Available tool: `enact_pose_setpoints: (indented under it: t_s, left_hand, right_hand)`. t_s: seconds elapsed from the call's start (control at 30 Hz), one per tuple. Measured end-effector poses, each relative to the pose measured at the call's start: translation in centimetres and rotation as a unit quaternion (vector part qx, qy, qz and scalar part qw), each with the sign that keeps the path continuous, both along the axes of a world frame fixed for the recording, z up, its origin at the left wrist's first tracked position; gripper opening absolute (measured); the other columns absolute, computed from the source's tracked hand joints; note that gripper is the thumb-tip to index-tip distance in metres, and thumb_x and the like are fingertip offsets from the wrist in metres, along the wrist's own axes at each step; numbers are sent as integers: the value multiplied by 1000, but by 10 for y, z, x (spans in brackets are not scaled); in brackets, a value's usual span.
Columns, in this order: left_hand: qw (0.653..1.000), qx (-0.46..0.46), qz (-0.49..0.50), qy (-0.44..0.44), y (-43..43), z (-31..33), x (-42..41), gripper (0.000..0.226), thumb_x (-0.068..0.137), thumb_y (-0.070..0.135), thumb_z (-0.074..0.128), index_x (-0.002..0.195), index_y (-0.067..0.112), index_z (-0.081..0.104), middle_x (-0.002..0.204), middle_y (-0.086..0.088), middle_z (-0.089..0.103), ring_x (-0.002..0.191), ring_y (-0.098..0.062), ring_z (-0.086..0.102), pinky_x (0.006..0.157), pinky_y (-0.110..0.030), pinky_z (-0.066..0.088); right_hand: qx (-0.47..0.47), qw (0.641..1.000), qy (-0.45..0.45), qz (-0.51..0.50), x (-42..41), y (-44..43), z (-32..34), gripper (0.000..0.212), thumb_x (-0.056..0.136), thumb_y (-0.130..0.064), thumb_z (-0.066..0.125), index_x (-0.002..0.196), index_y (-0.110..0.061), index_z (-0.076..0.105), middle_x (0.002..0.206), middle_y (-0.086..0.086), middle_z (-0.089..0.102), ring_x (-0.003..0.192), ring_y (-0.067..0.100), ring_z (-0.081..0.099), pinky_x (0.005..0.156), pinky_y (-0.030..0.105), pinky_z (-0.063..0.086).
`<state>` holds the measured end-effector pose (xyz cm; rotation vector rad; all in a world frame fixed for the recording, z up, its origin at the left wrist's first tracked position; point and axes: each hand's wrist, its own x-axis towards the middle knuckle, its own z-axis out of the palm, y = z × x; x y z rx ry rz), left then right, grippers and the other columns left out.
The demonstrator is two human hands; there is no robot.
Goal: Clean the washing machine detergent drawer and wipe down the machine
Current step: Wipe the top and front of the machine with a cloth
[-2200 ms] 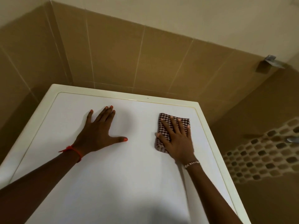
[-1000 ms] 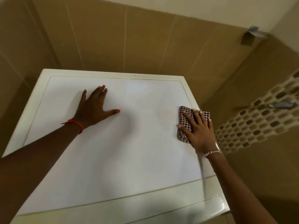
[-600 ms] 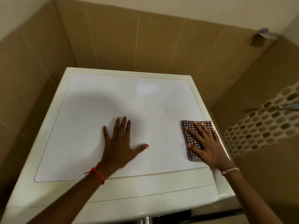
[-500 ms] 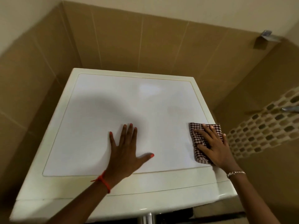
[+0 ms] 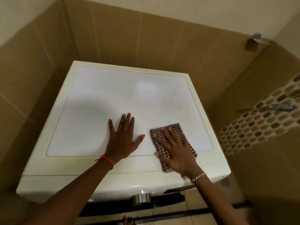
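Observation:
The white washing machine top (image 5: 100,101) fills the middle of the head view, with a cream rim round it. My left hand (image 5: 123,137) lies flat on the lid near its front edge, fingers straight and spread. My right hand (image 5: 174,151) presses flat on a folded brown-and-white checked cloth (image 5: 174,127) at the front right of the lid, blurred by motion. A silver control knob (image 5: 141,198) shows on the machine's front below the top edge. The detergent drawer is not visible.
Brown tiled walls (image 5: 162,44) close in behind and on both sides of the machine. A mosaic tile strip (image 5: 253,127) with a metal tap handle (image 5: 281,107) runs along the right wall. A metal fitting (image 5: 258,38) sits high on the right. Toes (image 5: 128,220) show on the floor below.
My right hand has slid the cloth leftward from the right edge and toward the front of the lid. My left hand has moved back toward the front edge. The camera has pulled back.

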<state>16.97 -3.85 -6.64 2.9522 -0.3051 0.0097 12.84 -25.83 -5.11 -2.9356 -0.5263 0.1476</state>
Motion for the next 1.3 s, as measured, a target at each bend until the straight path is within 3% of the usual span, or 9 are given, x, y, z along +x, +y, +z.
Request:
enact_pose_setpoints:
  t_s: [0.1, 0.3, 0.43, 0.57, 0.67, 0.8, 0.97, 1.07, 1.3]
  left_hand:
    - [1000, -4, -6, -22, 1, 0, -1, 79, 87, 61, 21, 126, 2, 55, 137, -16, 50, 127, -32, 48, 96, -69, 28]
    - [1000, -9, 6, -25, -2, 1, -2, 76, 83, 57, 25, 129, 3, 53, 140, -15, 46, 131, -31, 44, 99, -68, 24]
    - [999, -35, 15, -36, -3, -1, -1, 86, 80, 60, 4, 144, 10, 31, 155, -7, 21, 144, -23, 16, 111, -59, 1]
    - [998, -58, 16, -27, -2, 1, 0, 91, 74, 60, -6, 147, 12, 24, 157, -4, 13, 146, -18, 7, 113, -55, -5]
    - [998, -57, 16, -31, -1, 0, 1, 93, 75, 62, -5, 146, 11, 26, 156, -5, 15, 146, -19, 9, 113, -55, -4]
    - [998, -63, 3, -30, 1, -1, 0, 111, 71, 74, -22, 144, 8, 30, 155, -8, 19, 145, -24, 14, 112, -57, -2]
    - [999, -47, -1, -25, -1, -3, 0, 105, 79, 71, -15, 138, 4, 41, 150, -13, 31, 141, -29, 26, 108, -63, 8]
    - [999, -48, -2, -24, 0, -5, 1, 104, 79, 71, -13, 137, 4, 42, 149, -13, 33, 140, -29, 28, 108, -64, 9]
    - [999, -41, -11, -23, 1, -5, 1, 104, 80, 70, -12, 137, 3, 42, 149, -14, 34, 139, -30, 29, 107, -64, 10]
  right_hand:
    - [-5, 1000, -15, 16, -47, -18, -6, 65, 87, -72, 11, 145, -45, 6, 156, -14, 2, 145, 10, -4, 116, 48, 2]
    - [13, 982, -29, -185, -35, -13, 3, 83, 76, -78, -3, 146, -35, 1, 152, -19, -7, 142, 4, -8, 117, 45, -6]
    - [28, 993, -10, -112, -37, 40, 5, 65, 87, -66, 4, 146, -38, -2, 154, -15, -9, 143, 12, -13, 116, 49, -7]
    - [55, 997, -22, -46, -77, 53, -3, 57, 94, -61, 9, 146, -41, 0, 156, -13, -3, 144, 12, -13, 113, 47, -8]
    - [44, 995, -52, -70, -102, 23, -9, 57, 94, -62, 16, 147, -41, 6, 157, -13, 3, 143, 7, -9, 113, 41, -3]
    - [52, 978, -35, -197, -108, -45, -4, 67, 85, -72, 2, 146, -43, 4, 155, -18, -6, 142, 2, -14, 116, 37, -10]
    - [-59, 959, -4, -278, -52, -116, -8, 97, 67, -79, -15, 149, -33, 10, 158, -2, -5, 145, 20, -4, 116, 51, 4]
    - [-5, 944, 9, -331, -7, -105, 1, 90, 71, -74, -4, 149, -31, 9, 158, -1, 1, 145, 23, 3, 116, 49, 8]
    - [-10, 971, -17, -238, 16, -54, 5, 80, 78, -72, 6, 148, -32, 12, 157, -5, 10, 145, 18, 4, 114, 54, -1]
